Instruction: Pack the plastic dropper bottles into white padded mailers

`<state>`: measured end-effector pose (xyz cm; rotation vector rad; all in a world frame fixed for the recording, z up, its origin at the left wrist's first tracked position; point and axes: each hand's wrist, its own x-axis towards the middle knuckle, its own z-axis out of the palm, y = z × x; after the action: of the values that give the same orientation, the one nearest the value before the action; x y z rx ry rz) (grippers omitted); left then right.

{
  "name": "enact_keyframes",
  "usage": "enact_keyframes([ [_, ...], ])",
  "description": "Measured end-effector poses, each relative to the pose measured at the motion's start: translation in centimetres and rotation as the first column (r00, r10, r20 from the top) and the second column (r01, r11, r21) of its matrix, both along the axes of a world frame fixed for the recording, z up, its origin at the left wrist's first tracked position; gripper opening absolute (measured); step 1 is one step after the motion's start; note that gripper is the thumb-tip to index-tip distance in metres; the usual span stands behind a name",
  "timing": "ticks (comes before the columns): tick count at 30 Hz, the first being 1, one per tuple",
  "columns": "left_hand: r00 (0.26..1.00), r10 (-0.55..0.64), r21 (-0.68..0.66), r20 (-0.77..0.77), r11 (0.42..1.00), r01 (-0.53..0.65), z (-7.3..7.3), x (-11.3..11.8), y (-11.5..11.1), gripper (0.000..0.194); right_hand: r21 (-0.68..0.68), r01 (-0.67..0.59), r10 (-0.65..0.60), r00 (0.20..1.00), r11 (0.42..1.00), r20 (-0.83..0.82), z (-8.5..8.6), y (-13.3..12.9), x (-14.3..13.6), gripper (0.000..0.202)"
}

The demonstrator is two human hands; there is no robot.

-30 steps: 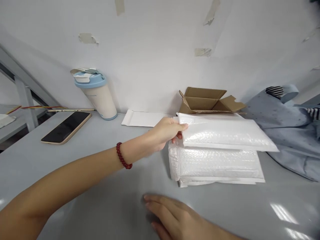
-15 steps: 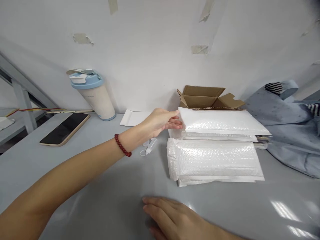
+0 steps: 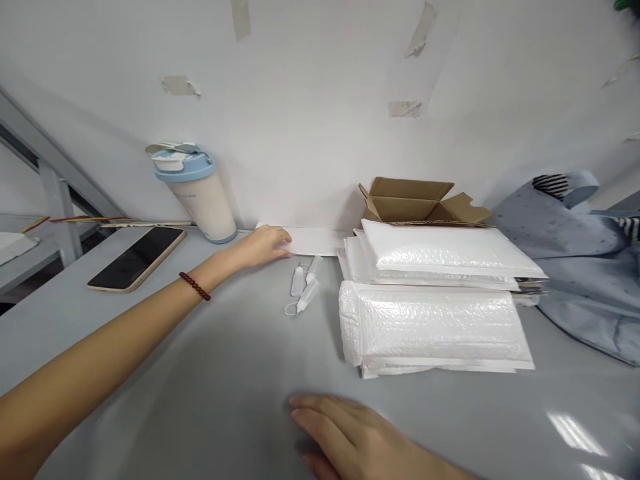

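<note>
My left hand, with a dark red bead bracelet on its wrist, reaches to the back of the table. Its fingers curl over the left part of a long, flat white packet lying against the wall. In front of the packet lie three small translucent squeeze bottles. My right hand rests on the table near the front, its fingers loosely stretched out and holding nothing. White bubble mailers lie in two stacks: a nearer stack and a farther one.
An open cardboard box stands behind the mailers. Left of the packet stand a tumbler with a blue lid and a phone. Light blue cloth is heaped at the right. A metal frame rises at the left edge.
My left hand has let go of the corner of the top far mailer and moved left to the flat white packet. The squeeze bottles are uncovered. My right hand stays put.
</note>
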<state>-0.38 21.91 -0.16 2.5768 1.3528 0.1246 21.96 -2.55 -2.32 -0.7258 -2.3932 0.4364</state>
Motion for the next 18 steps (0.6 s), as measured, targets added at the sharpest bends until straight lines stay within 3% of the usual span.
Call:
enact_keyframes([
  [5,0.989,-0.027,0.051,-0.148,0.998,0.035,0.3,1.2,-1.2,0.031,-0.008,-0.029,0.029,0.999,1.000,-0.018,-0.1,0.1,0.0,0.025],
  [10,0.973,0.116,0.136,-0.199,0.987,-0.090,-0.3,1.7,-2.0,0.032,0.004,-0.030,0.030,0.999,1.000,-0.011,-0.2,0.2,0.0,0.024],
  [14,0.960,0.263,0.221,-0.099,0.946,-0.237,-0.3,0.6,-1.4,0.031,0.007,-0.027,0.027,1.000,1.000,0.006,-0.3,-0.1,0.2,0.027],
  [18,0.941,0.326,0.316,0.092,0.886,-0.338,1.1,-1.0,-2.7,0.036,-0.052,-0.001,0.003,0.999,0.999,0.040,-0.3,-0.3,0.5,0.032],
])
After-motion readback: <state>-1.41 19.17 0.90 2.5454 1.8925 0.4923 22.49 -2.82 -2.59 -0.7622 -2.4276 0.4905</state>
